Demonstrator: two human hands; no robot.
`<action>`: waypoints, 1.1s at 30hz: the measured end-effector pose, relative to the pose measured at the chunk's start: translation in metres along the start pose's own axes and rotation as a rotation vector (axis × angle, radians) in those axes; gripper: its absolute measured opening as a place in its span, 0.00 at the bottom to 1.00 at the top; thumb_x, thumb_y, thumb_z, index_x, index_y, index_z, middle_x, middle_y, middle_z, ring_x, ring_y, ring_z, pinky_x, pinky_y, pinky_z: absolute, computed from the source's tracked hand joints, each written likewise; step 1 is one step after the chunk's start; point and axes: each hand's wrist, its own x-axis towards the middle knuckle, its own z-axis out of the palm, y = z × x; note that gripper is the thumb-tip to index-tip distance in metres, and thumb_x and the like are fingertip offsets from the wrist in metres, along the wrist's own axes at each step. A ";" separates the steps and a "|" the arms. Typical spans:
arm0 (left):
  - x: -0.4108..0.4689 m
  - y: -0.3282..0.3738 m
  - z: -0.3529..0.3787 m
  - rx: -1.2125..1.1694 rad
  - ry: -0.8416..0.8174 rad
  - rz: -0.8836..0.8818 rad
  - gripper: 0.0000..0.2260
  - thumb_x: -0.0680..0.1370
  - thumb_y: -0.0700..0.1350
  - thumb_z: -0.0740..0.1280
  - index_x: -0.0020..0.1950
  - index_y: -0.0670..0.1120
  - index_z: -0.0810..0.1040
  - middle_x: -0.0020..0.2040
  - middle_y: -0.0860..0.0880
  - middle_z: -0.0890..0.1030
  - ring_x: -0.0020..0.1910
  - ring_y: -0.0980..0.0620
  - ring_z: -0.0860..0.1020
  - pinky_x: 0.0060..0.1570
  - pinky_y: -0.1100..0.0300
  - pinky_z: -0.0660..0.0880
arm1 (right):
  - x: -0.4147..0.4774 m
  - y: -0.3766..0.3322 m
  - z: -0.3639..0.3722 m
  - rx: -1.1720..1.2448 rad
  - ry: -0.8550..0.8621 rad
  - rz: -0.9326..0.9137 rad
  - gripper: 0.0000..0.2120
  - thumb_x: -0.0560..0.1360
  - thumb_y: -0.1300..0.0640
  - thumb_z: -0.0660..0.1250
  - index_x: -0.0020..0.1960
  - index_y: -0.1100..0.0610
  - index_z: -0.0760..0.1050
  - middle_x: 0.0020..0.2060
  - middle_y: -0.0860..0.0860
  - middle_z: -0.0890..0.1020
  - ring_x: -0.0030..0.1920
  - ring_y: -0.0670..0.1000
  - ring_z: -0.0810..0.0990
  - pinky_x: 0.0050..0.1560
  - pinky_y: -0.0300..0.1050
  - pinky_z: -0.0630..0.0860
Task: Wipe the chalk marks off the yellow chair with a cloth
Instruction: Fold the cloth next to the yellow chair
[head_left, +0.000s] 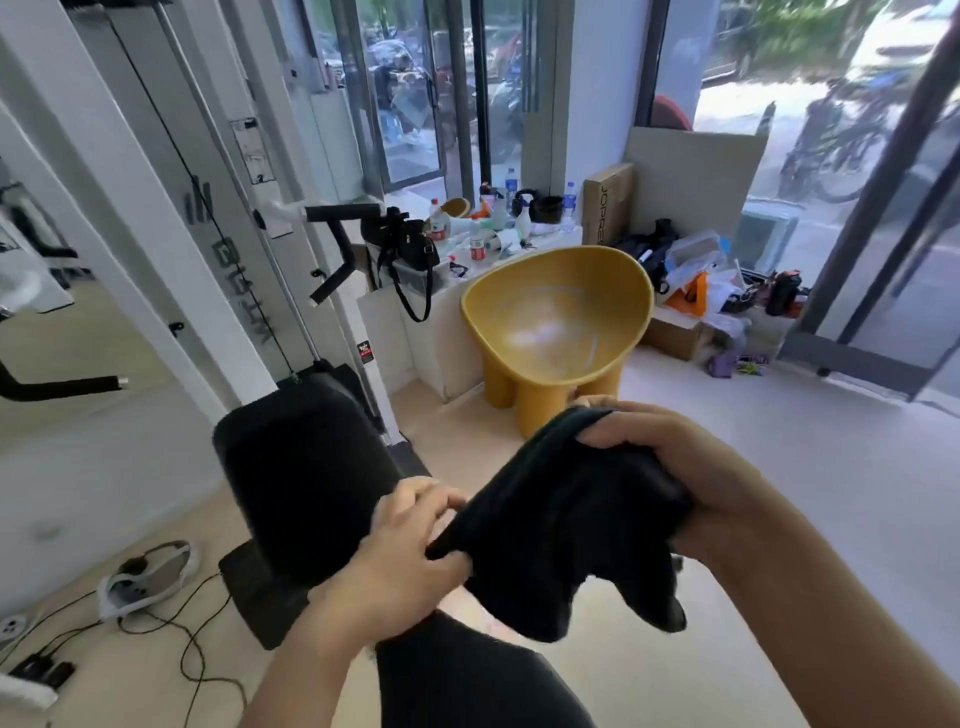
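**Head view.** Both hands hold the black cloth (566, 525) in mid-air. The left hand (410, 551) pinches one gathered end, and the right hand (685, 462) has its grip closed round the bunched other end. The yellow chair (558, 312) stands at 12 o'clock, well apart from the hands, with pale chalk marks (545, 332) smeared across its seat bowl. The step in hand, as judged, is gathering the cloth into a firm pad — a flat face should lift chalk better than loose folds. Open floor (831, 441) lies toward 1 o'clock. The black padded bench (306, 478) crowds 9 o'clock, and the white desk (436, 343) stands just beside the chair at 11 o'clock — approaching from the right looks freest.
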 end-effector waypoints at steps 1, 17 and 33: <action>0.009 0.022 0.018 0.022 0.175 0.036 0.11 0.72 0.50 0.68 0.50 0.64 0.73 0.57 0.59 0.69 0.58 0.59 0.70 0.58 0.61 0.69 | -0.005 -0.007 -0.019 0.066 0.022 -0.027 0.15 0.64 0.62 0.69 0.50 0.59 0.76 0.43 0.60 0.77 0.40 0.57 0.78 0.39 0.48 0.77; 0.216 0.299 0.285 -1.349 -0.103 -0.111 0.16 0.72 0.52 0.65 0.51 0.40 0.78 0.46 0.43 0.81 0.45 0.49 0.80 0.47 0.55 0.76 | -0.073 -0.082 -0.326 -0.242 0.172 -0.217 0.19 0.74 0.41 0.60 0.65 0.39 0.68 0.57 0.41 0.79 0.57 0.37 0.78 0.51 0.32 0.76; 0.425 0.364 0.284 -1.174 -0.146 -0.086 0.19 0.77 0.47 0.61 0.57 0.32 0.75 0.52 0.33 0.80 0.50 0.39 0.82 0.47 0.48 0.81 | 0.036 -0.175 -0.498 -0.787 0.610 -0.477 0.12 0.80 0.48 0.59 0.45 0.50 0.80 0.39 0.52 0.80 0.41 0.47 0.79 0.43 0.43 0.74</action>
